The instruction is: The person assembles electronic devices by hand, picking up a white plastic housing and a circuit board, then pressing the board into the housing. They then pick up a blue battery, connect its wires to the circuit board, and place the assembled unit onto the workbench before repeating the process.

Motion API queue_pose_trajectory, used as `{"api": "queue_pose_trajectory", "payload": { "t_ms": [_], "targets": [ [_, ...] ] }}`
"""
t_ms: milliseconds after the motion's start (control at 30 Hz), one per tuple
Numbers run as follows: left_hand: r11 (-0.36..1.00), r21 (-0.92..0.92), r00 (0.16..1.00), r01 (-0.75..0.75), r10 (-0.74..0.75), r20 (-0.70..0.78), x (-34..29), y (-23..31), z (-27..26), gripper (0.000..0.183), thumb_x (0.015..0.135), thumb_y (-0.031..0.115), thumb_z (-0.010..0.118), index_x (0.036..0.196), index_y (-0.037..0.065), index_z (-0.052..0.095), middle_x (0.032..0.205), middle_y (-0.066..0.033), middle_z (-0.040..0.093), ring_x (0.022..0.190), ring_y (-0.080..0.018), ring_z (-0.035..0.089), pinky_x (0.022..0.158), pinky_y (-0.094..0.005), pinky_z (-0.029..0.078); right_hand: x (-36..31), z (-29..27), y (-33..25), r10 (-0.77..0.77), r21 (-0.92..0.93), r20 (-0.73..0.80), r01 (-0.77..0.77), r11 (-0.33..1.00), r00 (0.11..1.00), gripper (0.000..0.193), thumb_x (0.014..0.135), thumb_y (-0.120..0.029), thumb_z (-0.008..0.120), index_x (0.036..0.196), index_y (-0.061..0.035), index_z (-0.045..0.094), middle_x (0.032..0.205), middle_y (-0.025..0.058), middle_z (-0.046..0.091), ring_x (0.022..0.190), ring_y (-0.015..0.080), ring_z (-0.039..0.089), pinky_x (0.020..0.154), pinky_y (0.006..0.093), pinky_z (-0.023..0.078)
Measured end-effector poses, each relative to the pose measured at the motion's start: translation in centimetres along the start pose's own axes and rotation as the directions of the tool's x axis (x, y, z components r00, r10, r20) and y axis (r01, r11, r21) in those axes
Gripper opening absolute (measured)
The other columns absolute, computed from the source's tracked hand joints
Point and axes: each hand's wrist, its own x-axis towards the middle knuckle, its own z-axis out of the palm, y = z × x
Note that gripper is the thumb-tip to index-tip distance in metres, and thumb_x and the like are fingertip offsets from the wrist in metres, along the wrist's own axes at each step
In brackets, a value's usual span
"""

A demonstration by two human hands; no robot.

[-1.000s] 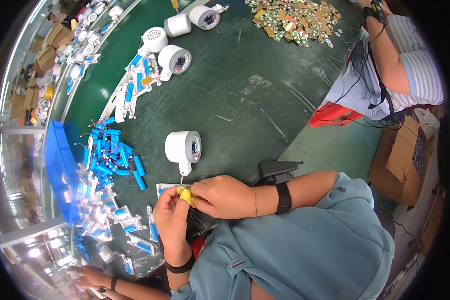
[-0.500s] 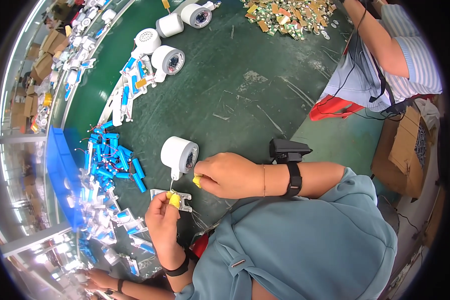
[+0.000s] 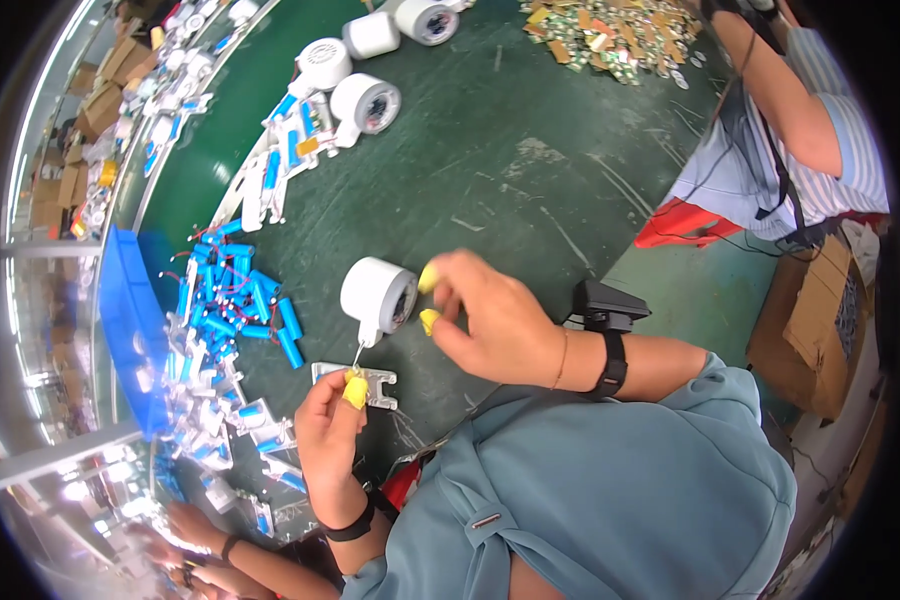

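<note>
A white cylindrical housing (image 3: 366, 288) with a grey rim and a dark round opening lies on the green work table, its short neck toward me. From the neck runs a thin pale wire (image 3: 359, 352). My left hand (image 3: 328, 428), with yellow covers on the fingertips, pinches the wire's end. Under those fingertips is a flat white plastic bracket (image 3: 382, 389), partly hidden by them. Just right of the housing's opening, my right hand (image 3: 498, 322) is held with thumb and forefinger apart, also in yellow fingertip covers; I see nothing between them.
Blue cylindrical cells (image 3: 238, 285) with red wires lie heaped to the left, beside a blue bin (image 3: 130, 320). More white housings (image 3: 367, 103) stand farther off. Small circuit boards (image 3: 610, 38) are piled at the far right. Another person's arm (image 3: 780, 100) is at right; others' hands work lower left.
My right hand has lifted away from the housing's lower right side and its fingers have spread. My left hand keeps its pinch. The whole view has shifted slightly.
</note>
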Motion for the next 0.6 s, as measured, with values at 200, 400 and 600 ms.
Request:
{"api": "queue_pose_trajectory", "payload": {
  "t_ms": [200,400,600],
  "targets": [
    [0.999,0.012,0.994,0.05,-0.051,0.095,0.2,0.4,0.1,0.026,0.099,0.02,0.053,0.105,-0.002,0.066,0.072,-0.0009,0.061,0.059,-0.0047,0.05,0.053,-0.0196,0.037,1.2,0.7,-2.0,-0.079,-0.348,-0.057,0.054,0.936,0.995,0.077,0.07,-0.011,0.077,0.134,-0.0031,0.036,0.125,0.0168,0.044,0.095,0.0298,0.061,0.069,0.0382,0.054],
    [0.997,-0.036,0.992,0.075,-0.071,0.1,0.2,0.5,0.6,0.024,0.098,0.02,0.058,0.103,-0.001,0.067,0.073,-0.0004,0.061,0.059,-0.0045,0.049,0.055,-0.0196,0.038,1.9,2.0,-1.3,-0.103,-0.49,-0.033,0.073,0.869,0.994,0.074,0.069,-0.02,0.078,0.13,0.0012,0.041,0.11,0.0154,0.056,0.097,0.0329,0.06,0.073,0.0381,0.053],
    [0.955,0.185,0.97,-0.234,0.243,-0.028,-0.5,-0.9,2.1,0.026,0.08,-0.005,0.071,0.105,-0.002,0.066,0.087,-0.0018,0.058,0.06,-0.0041,0.048,0.054,-0.0203,0.04,1.0,1.6,-1.2,-0.17,-0.487,-0.066,0.117,0.866,0.983,0.073,0.069,-0.019,0.078,0.129,0.002,0.042,0.107,0.0168,0.058,0.097,0.0339,0.06,0.077,0.0394,0.052]
  ]
}}
